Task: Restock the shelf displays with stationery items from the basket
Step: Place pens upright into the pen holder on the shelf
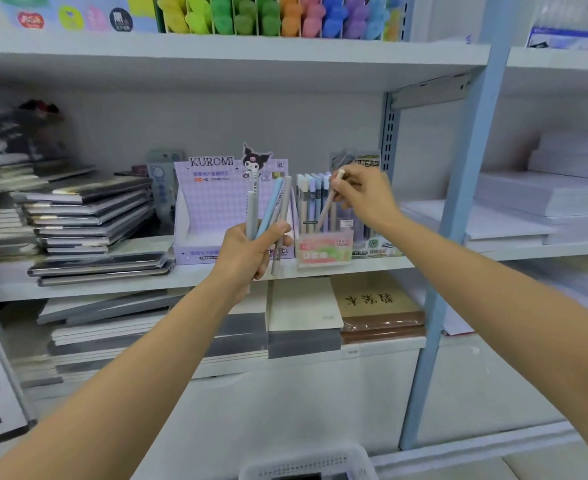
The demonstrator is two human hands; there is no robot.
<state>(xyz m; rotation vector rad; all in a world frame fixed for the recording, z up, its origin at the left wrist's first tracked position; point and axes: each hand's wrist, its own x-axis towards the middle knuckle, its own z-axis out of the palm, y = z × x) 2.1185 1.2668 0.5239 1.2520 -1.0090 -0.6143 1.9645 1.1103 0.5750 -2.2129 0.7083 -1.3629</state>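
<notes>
Your left hand (251,252) grips a fan of slim matte pens (270,206), grey and blue; your right hand (363,195) pinches a beige pen (327,206), tilted into the clear box (323,252) on the shelf (216,271).

Only two bare forearms and hands of the person show: the left forearm (129,368) fills the lower left of the frame up to the left hand (251,252) near the centre, the right forearm (493,282) reaches from the right edge to the right hand (363,195) just right of centre. Both arms are smooth, slim at the wrist, and uncovered right to the frame edges
</notes>
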